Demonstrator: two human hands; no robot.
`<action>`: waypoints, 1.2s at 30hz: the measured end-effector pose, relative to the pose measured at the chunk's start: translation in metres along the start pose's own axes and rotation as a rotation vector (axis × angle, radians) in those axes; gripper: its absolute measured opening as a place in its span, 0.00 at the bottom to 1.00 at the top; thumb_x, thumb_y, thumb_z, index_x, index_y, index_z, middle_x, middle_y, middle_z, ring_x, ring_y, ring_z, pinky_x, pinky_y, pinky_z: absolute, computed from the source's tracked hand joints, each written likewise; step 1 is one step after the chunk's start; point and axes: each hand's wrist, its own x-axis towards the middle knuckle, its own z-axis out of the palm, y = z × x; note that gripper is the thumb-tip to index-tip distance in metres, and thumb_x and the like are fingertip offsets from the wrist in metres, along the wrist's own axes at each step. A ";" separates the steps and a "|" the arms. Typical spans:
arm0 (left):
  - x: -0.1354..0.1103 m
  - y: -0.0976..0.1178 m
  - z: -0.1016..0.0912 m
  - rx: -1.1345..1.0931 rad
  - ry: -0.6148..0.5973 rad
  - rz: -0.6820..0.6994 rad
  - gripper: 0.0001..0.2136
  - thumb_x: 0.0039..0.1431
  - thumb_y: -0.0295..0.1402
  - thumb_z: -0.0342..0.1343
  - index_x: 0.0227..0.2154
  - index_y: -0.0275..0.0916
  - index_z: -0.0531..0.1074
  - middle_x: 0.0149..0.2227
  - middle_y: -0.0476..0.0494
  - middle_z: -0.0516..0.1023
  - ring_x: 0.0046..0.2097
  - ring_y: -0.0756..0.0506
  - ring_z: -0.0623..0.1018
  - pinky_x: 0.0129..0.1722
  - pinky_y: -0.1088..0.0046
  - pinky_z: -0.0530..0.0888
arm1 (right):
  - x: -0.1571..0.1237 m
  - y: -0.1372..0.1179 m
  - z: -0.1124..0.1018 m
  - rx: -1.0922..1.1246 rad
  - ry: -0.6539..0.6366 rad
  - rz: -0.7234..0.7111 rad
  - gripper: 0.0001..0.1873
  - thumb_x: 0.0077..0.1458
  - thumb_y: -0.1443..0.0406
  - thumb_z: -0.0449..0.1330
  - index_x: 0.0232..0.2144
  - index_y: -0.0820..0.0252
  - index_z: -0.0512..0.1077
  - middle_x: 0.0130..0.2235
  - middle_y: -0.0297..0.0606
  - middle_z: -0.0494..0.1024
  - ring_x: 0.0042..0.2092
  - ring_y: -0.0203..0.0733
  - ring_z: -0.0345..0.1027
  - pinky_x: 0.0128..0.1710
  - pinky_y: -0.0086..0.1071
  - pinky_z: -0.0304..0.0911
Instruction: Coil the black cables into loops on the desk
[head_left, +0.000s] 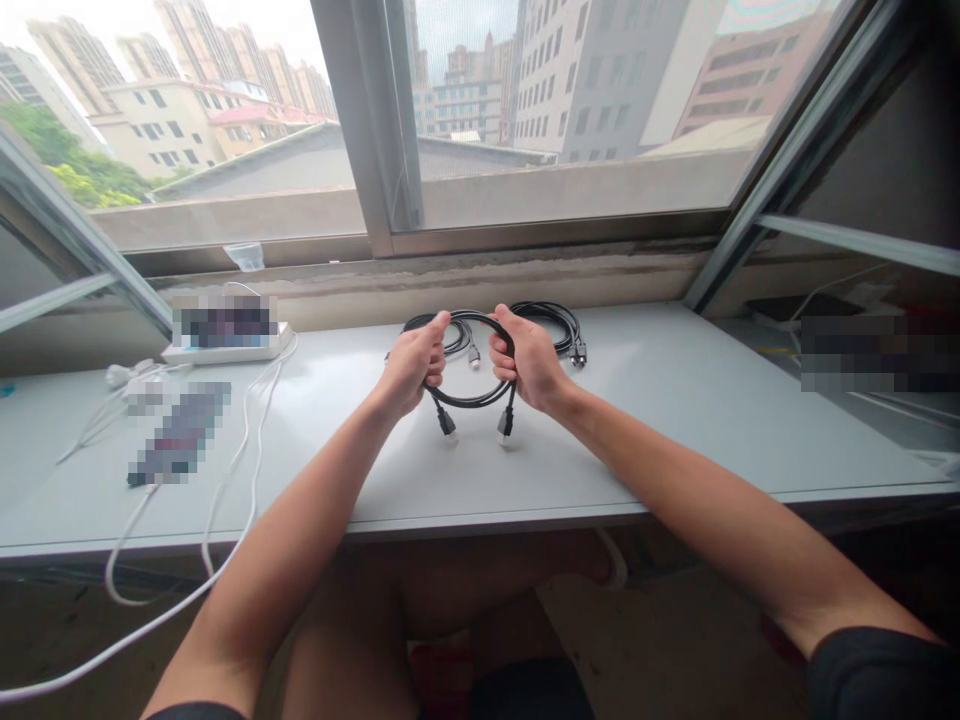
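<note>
Both hands grip a black cable [472, 402] wound into a loop, held just above the light grey table [615, 440]. My left hand [417, 362] is closed round the loop's left side, and my right hand [529, 358] is closed round its right side. Two connector ends, a left plug [445, 424] and a right plug [506, 424], hang down below the hands. Behind the hands lie more coiled black cables: one coil [459, 338] partly hidden by my left hand, and another coil [559, 318] beyond my right hand with its plugs [578, 354] toward me.
At the left stands a white box [225, 352] with a blurred item on it. Nearer lie a blurred dark device [180, 435], white cables [244, 460] and white adapters [139, 385]. A clear plastic cup [246, 257] sits on the sill. Dark items [799, 308] are at the right.
</note>
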 end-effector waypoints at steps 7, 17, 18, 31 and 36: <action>0.005 0.002 -0.009 -0.215 0.027 -0.068 0.17 0.69 0.44 0.54 0.28 0.40 0.61 0.19 0.61 0.49 0.17 0.56 0.52 0.17 0.82 0.59 | 0.002 0.012 0.001 0.043 -0.052 -0.005 0.14 0.65 0.54 0.63 0.40 0.59 0.71 0.25 0.23 0.57 0.22 0.29 0.50 0.23 0.25 0.60; 0.008 -0.017 -0.007 0.100 0.060 0.014 0.03 0.68 0.28 0.53 0.41 0.36 0.69 0.27 0.52 0.67 0.29 0.51 0.73 0.41 0.62 0.82 | 0.022 0.010 -0.031 -0.532 0.016 -0.137 0.15 0.71 0.53 0.52 0.37 0.56 0.66 0.25 0.28 0.61 0.27 0.37 0.59 0.32 0.32 0.64; 0.008 -0.017 -0.008 0.111 0.081 0.015 0.03 0.69 0.28 0.51 0.41 0.37 0.69 0.27 0.54 0.65 0.28 0.52 0.71 0.42 0.60 0.83 | 0.022 0.010 -0.035 -0.717 -0.008 -0.177 0.14 0.72 0.54 0.51 0.37 0.56 0.66 0.27 0.31 0.66 0.30 0.39 0.63 0.36 0.33 0.65; 0.006 -0.018 -0.008 0.168 -0.061 -0.038 0.15 0.68 0.43 0.59 0.48 0.38 0.71 0.45 0.39 0.78 0.44 0.44 0.82 0.50 0.58 0.79 | 0.049 -0.031 -0.094 -1.311 0.219 -0.158 0.17 0.72 0.61 0.44 0.44 0.61 0.72 0.39 0.48 0.81 0.36 0.47 0.72 0.38 0.36 0.63; 0.007 -0.016 -0.013 0.251 -0.052 0.011 0.14 0.65 0.42 0.60 0.46 0.37 0.75 0.44 0.40 0.78 0.44 0.45 0.81 0.48 0.61 0.79 | 0.070 -0.045 -0.139 -1.383 0.446 -0.039 0.17 0.70 0.62 0.47 0.42 0.63 0.75 0.43 0.54 0.82 0.45 0.52 0.75 0.45 0.38 0.66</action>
